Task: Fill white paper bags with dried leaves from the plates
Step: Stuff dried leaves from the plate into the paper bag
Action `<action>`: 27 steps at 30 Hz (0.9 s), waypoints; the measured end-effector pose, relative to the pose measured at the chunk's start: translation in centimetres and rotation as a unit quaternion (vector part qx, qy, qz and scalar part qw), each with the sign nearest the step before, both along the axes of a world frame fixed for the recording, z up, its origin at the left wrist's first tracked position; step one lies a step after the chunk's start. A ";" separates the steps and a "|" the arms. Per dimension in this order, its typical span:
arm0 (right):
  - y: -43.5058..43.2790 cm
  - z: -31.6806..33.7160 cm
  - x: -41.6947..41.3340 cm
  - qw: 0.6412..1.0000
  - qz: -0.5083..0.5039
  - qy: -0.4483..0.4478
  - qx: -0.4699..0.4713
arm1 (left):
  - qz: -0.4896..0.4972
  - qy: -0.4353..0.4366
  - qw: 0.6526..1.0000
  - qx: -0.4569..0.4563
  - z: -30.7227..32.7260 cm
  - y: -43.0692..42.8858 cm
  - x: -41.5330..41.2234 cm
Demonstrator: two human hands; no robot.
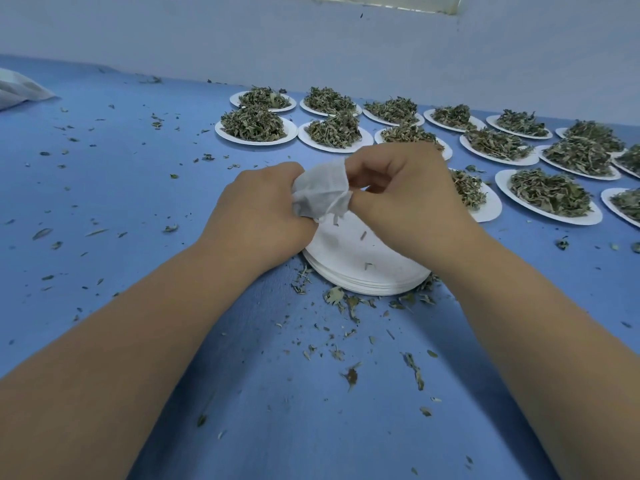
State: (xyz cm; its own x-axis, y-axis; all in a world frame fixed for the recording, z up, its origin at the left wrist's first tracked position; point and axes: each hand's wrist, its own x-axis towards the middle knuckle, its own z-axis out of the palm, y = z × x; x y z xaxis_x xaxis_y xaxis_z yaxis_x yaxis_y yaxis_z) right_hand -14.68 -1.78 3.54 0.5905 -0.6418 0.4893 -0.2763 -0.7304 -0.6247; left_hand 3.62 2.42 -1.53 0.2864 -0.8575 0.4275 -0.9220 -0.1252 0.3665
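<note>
Obs: white bag over empty plate stack, pinched by left hand at its 9 o'clock, right hand at 3; leaf plates 12 to 3 o'clock. Risk: uneven pull tips bag mouth, contents spill on table

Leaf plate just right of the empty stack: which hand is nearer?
Right. The right hand covers the plate at its left edge; the left hand is farther left, across the bag.

We saw a blue tabletop meeting a pale wall, with a crumpled translucent bag at its far left edge.
</note>
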 end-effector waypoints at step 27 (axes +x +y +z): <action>3.0 1.9 11.0 0.983 0.131 0.050 0.119 | 0.006 0.653 0.726 -0.213 6.2 3.7 5.5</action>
